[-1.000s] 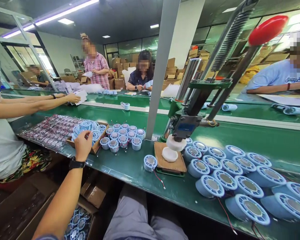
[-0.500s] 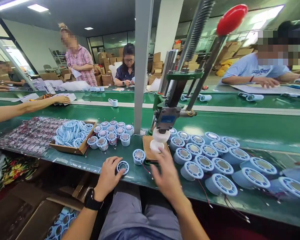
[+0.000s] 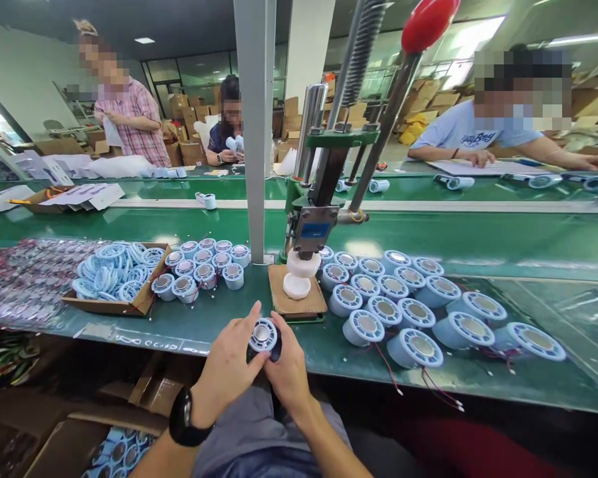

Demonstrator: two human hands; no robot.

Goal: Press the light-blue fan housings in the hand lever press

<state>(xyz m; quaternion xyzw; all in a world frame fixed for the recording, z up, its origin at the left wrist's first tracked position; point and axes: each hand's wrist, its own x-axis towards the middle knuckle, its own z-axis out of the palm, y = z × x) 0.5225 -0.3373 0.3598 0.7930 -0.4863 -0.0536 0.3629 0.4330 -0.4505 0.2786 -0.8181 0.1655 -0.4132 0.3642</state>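
Between my two hands, at the bench's front edge, is a light blue round part [image 3: 263, 334] with a slotted ring and a silver disc on top. My left hand [image 3: 232, 355] closes on its left side, thumb at the near rim. From the right, my right hand [image 3: 288, 362] grips the same part. Just beyond them stands a hand press [image 3: 319, 222] with a red knob [image 3: 428, 23]; its white upper pad [image 3: 303, 263] hangs above a white round seat [image 3: 296, 286] on a brown board [image 3: 298, 304].
Many similar blue parts [image 3: 415, 346] with wires stand right of the press, and another group [image 3: 204, 273] stands left. A cardboard tray [image 3: 142, 302] holds blue rings. A grey post [image 3: 256, 133] rises behind. People sit or stand across the green belt [image 3: 194, 229].
My right hand has come back from the press seat to meet my left hand at a blue part. The single blue part beside the press no longer stands there. The view has shifted right.
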